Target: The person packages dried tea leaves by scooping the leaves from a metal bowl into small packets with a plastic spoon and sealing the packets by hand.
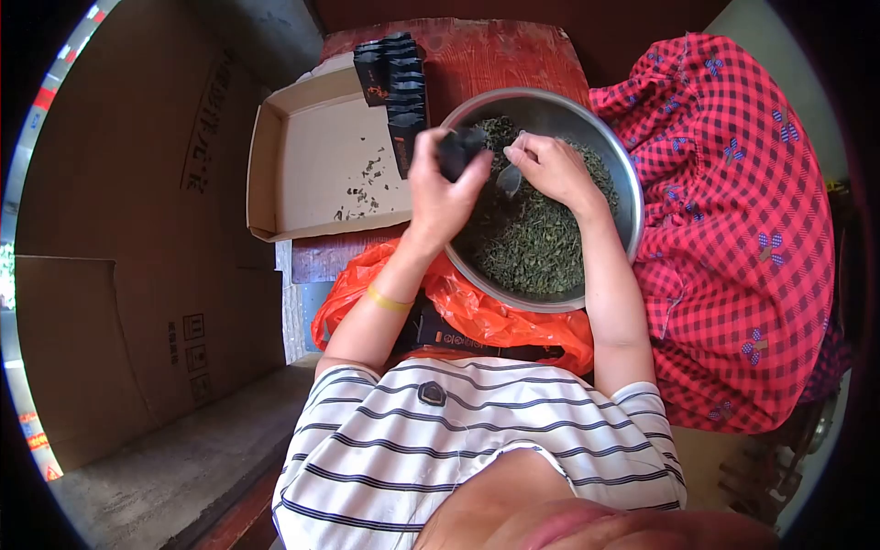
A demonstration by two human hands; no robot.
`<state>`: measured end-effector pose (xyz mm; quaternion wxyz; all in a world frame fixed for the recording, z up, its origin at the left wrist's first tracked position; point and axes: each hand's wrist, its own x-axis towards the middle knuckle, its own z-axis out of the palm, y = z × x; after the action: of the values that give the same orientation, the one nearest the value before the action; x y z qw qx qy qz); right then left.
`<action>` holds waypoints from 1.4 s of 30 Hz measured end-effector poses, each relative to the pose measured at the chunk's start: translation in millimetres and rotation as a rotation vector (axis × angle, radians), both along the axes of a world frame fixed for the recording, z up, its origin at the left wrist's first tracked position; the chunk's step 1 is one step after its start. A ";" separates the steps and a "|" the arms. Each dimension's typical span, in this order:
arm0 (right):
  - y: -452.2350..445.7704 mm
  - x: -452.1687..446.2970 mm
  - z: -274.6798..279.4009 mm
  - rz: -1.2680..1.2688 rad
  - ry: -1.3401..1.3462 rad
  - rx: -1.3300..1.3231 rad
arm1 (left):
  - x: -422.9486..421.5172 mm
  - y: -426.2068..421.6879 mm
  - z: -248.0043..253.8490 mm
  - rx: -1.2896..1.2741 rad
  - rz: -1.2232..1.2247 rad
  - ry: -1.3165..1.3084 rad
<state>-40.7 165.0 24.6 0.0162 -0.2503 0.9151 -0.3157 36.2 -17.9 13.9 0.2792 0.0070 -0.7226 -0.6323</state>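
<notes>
A steel basin (632, 206) holds a heap of dried green tea leaves (541, 247). Over its left side my left hand (443, 188) is closed around a small black pouch (460, 151), its mouth turned towards the basin. My right hand (553, 170) pinches the handle of a small clear spoon (510, 180), whose bowl hangs just above the leaves. Whether the spoon carries any leaves is hard to make out.
Left of the basin is a shallow cardboard tray (298, 165) with scattered leaf bits and a row of black pouches (403, 87). An orange plastic bag (458, 302) with black packets lies before me. A big carton (110, 211) stands left, red checked cloth (724, 247) right.
</notes>
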 end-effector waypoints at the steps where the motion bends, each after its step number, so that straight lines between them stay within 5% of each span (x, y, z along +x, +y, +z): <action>1: 0.2 0.2 -4.5 -0.004 0.000 0.020 | -0.8 -7.5 14.5 0.094 0.006 0.076; 8: -9.0 0.6 1.8 0.030 0.000 0.114 | -54.3 -102.4 55.5 0.069 0.304 0.200; 13: -7.9 0.8 3.6 0.020 -0.042 0.123 | -108.5 -146.3 -69.7 -0.155 0.509 -0.167; 15: -8.9 0.2 4.7 0.005 -0.058 0.140 | -99.5 -147.0 -81.5 -0.131 0.413 -0.408; 21: -9.0 -0.1 6.8 0.015 -0.084 0.106 | -118.7 -139.7 -51.2 -0.034 0.356 -0.272; 28: -7.6 0.5 7.4 0.006 -0.098 0.101 | -137.3 -151.1 -104.2 -0.321 0.315 -0.450; 33: -6.8 0.0 8.2 0.010 -0.119 0.105 | -135.2 -170.3 -103.2 -0.490 0.046 -0.476; 42: -7.3 -1.4 5.3 0.008 -0.162 0.168 | -128.7 -158.4 -83.6 -0.421 0.337 -0.339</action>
<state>-42.1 157.8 29.9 0.1125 -0.2254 0.9330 -0.2569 -92.5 -176.3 -69.7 0.2512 0.1740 -0.8625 -0.4034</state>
